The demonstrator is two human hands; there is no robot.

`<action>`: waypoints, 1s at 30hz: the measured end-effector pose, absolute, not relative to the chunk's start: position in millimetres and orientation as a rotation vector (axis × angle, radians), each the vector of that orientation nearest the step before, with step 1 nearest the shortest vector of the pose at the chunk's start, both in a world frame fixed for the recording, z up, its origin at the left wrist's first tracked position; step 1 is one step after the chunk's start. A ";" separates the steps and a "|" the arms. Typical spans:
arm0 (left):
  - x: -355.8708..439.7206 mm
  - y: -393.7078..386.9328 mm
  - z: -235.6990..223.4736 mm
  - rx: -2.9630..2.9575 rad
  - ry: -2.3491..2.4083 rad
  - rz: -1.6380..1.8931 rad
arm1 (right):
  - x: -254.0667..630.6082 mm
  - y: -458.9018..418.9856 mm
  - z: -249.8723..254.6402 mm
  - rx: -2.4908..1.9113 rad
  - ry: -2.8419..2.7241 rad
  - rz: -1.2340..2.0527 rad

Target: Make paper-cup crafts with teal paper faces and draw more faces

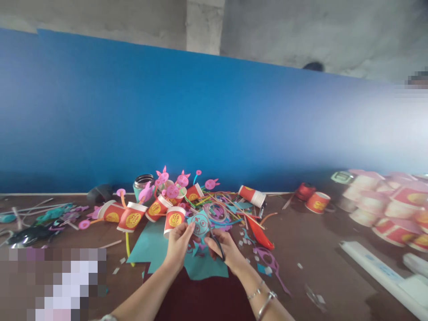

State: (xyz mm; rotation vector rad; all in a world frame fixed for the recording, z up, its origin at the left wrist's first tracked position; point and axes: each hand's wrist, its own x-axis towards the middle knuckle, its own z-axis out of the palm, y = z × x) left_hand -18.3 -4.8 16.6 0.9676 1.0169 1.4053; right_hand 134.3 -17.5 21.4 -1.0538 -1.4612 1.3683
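My left hand [179,240] pinches the edge of a teal paper piece [199,224] that has a round face drawn on it in red. Dark-handled scissors [219,247] sit in my right hand [225,249], their blades at the right edge of the paper. How far the blades are apart is too small to tell. Under both hands lie larger teal paper sheets [150,247]. Just behind the left hand stands a red paper cup [174,219] with a yellow print.
Several red cups, some with pink paper animal heads [162,174], crowd the table behind my hands. A flask [143,185], a red balloon [259,232] and purple paper scraps [272,265] lie around. Stacked cups [377,200] and a long white box [371,261] are right. A blue partition [200,116] rises behind.
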 end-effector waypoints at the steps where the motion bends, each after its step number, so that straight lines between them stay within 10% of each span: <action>1: -18.2 -4.9 17.2 0.965 1.017 1.408 | 134.3 -17.5 21.0 -1.057 -1.458 1.362; 30: -20.5 0.3 14.9 0.930 1.031 1.454 | 137.6 -18.4 19.3 -1.044 -1.516 1.417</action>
